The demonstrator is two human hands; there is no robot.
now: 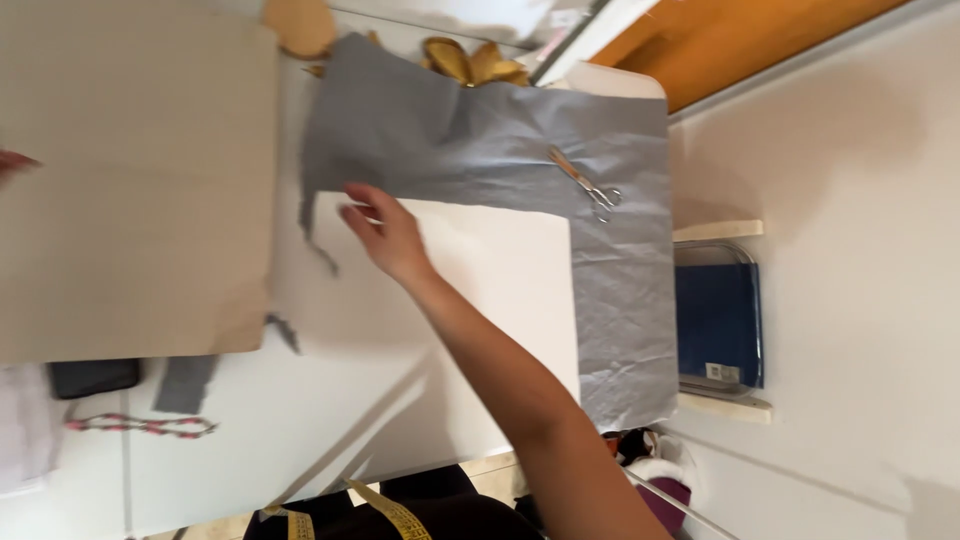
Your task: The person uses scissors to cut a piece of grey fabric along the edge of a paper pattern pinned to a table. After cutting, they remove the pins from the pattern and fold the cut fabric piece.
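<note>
My right hand (385, 232) reaches out over a white table, fingers apart, resting where a white sheet (500, 290) meets the edge of a large crumpled grey fabric (470, 135). It holds nothing. A pair of metal scissors (586, 184) lies on the grey fabric, to the right of that hand. Only the fingertips of my left hand (14, 161) show at the left edge of the view, gripping a big beige board (140, 180) that is raised above the table and casts a shadow.
Gold cloth (475, 60) lies beyond the grey fabric. A grey scrap (185, 383), a dark flat device (95, 378) and a pink beaded cord (140, 425) lie by the board. A blue panel (718, 325) stands at the right. A yellow measuring tape (385, 510) hangs on me.
</note>
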